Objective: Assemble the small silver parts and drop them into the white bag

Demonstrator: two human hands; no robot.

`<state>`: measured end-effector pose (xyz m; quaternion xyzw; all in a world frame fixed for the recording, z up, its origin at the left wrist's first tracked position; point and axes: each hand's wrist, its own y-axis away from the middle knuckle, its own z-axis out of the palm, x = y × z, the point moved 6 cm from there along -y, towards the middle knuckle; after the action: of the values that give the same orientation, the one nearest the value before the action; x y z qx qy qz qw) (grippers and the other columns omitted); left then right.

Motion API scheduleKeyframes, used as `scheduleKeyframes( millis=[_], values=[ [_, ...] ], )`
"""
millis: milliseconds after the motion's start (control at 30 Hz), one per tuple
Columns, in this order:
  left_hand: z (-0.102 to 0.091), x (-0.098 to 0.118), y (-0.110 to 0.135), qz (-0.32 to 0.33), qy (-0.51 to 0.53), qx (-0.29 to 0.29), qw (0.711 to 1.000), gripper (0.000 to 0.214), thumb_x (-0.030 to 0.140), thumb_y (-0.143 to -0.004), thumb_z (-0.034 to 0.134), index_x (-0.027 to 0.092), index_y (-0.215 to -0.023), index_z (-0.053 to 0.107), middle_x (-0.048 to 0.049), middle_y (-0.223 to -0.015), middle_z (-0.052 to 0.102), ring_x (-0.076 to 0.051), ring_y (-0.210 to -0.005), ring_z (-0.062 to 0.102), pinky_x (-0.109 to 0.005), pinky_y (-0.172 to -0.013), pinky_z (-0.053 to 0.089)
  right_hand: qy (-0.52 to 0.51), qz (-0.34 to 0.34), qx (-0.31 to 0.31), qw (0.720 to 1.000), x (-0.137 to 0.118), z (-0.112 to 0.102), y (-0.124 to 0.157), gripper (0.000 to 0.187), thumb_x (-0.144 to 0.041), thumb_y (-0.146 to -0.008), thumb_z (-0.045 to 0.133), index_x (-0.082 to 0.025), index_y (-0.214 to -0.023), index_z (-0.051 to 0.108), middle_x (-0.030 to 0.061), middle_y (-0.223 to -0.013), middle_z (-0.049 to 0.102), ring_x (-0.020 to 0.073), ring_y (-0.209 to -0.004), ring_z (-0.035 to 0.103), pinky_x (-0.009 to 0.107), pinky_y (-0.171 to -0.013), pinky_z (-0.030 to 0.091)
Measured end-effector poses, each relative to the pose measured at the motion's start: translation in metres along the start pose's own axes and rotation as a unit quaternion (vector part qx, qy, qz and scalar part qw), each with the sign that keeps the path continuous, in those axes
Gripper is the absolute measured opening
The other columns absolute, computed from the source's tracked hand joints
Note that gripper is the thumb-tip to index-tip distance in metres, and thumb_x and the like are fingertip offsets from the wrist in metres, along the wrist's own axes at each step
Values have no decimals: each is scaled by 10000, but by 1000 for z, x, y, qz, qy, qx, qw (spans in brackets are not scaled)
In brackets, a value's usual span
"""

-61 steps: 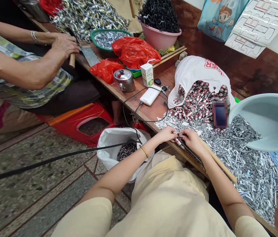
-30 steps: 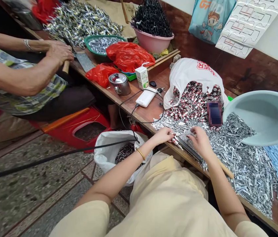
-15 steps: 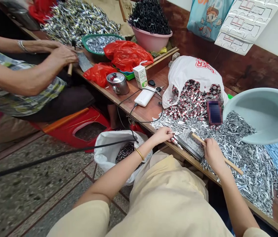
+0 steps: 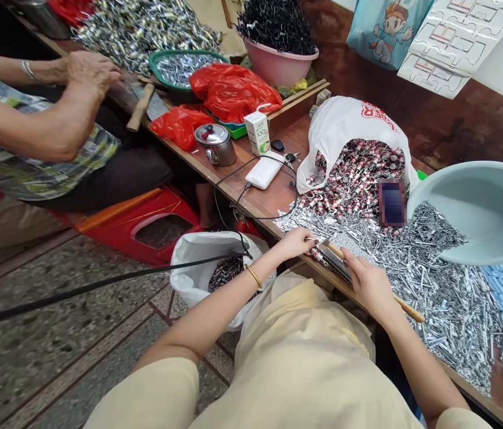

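My left hand (image 4: pixel 296 243) is closed in a pinch at the table's front edge, on a small red-and-silver metal fitting (image 4: pixel 319 257). The fitting lies at the left end of a dark metal bar (image 4: pixel 339 266). Wrapped round the wooden handle of a hammer (image 4: pixel 407 308) is my right hand (image 4: pixel 371 287). The hammer's head is low, close by my left fingertips; whether it touches the fitting I cannot tell. Loose silver metal pieces (image 4: pixel 430 286) are heaped behind and to the right of both hands.
A white bag (image 4: pixel 344 116) spills red-and-silver fittings beside a phone (image 4: pixel 393 202) and a grey-blue basin (image 4: pixel 492 208). Below my left arm stands a white sack (image 4: pixel 188 268). A power bank (image 4: pixel 264 173) trails a cable. At left, a co-worker's hands (image 4: pixel 93 74) are near a wooden-handled tool (image 4: pixel 140 107).
My right hand has brought the hammer left and down, its head now close to my left fingers. The co-worker's hands have moved left, away from the wooden-handled tool.
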<state>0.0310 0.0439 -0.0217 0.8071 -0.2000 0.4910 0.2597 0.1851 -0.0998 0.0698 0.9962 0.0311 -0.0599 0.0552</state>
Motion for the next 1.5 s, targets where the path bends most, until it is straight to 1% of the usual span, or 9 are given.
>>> scheduleKeyframes(
  millis=[100, 200, 400, 600, 833, 1067, 1233, 1367, 1500],
  values=[
    [-1, 1, -1, 2, -14, 4, 1000, 142, 283, -773, 626, 165, -717, 681, 2, -614, 681, -148, -622, 655, -215, -613, 489, 34, 9, 10, 999, 0, -5, 1, 494, -245, -1050, 353, -276, -1537, 432, 82, -958, 704, 187, -731, 667, 252, -598, 406],
    [-1, -1, -2, -4, -14, 0, 1000, 141, 282, -773, 628, 166, -714, 681, 9, -588, 666, -146, -608, 647, -213, -601, 476, 56, 9, -28, 998, -3, -1, -2, 500, -205, -1030, 392, -282, -1519, 459, 64, -898, 690, 168, -646, 638, 250, -584, 393],
    [1, -2, -4, -2, 10, -10, 1000, 146, 276, -762, 618, 165, -690, 678, 11, -574, 650, -143, -587, 635, -215, -587, 463, 47, 3, -2, 999, -4, -2, -4, 504, -231, -1034, 346, -270, -1529, 435, 83, -919, 686, 184, -699, 653, 253, -595, 401],
    [-2, -3, -1, 6, 29, 0, 1000, 157, 291, -748, 637, 162, -682, 697, 6, -586, 658, -144, -603, 623, -215, -588, 467, 43, 6, -30, 999, -6, 5, -5, 495, -202, -1006, 407, -283, -1490, 476, 80, -912, 699, 180, -661, 648, 257, -588, 407],
    [7, 2, 8, 11, 66, 18, 998, 200, 193, -759, 593, 148, -881, 746, -23, -721, 729, -153, -669, 671, -236, -655, 516, 0, 39, 14, 999, 14, -3, 7, 483, -228, -1032, 349, -280, -1491, 491, 82, -954, 708, 198, -739, 677, 261, -611, 427],
    [6, 25, 15, 20, -20, 56, 998, 118, 172, -767, 595, 157, -798, 707, -16, -680, 710, -152, -644, 654, -223, -591, 470, -1, 18, 46, 999, 10, -14, 12, 492, -232, -1032, 343, -276, -1506, 467, 88, -936, 703, 191, -734, 667, 248, -586, 409],
    [4, 29, 17, 17, -36, 58, 998, 112, 149, -763, 585, 166, -792, 692, -12, -690, 716, -158, -666, 665, -232, -605, 464, 41, 7, -24, 999, 2, -4, 5, 515, -161, -985, 409, -267, -1480, 500, 79, -884, 699, 181, -662, 646, 248, -559, 377],
    [5, 27, 15, 17, -20, 49, 998, 104, 152, -769, 580, 169, -799, 679, -7, -680, 706, -155, -660, 660, -233, -604, 467, 25, 13, -2, 1000, 1, -9, 2, 501, -226, -1018, 371, -289, -1506, 466, 84, -930, 702, 188, -706, 657, 253, -573, 387],
    [3, 26, 19, 15, 24, 45, 999, 123, 135, -743, 589, 175, -843, 649, 23, -626, 657, -137, -594, 628, -229, -589, 485, 22, 14, -14, 1000, 11, -1, 3, 489, -218, -1005, 391, -282, -1474, 515, 68, -888, 696, 170, -659, 626, 253, -573, 378]
  ],
)
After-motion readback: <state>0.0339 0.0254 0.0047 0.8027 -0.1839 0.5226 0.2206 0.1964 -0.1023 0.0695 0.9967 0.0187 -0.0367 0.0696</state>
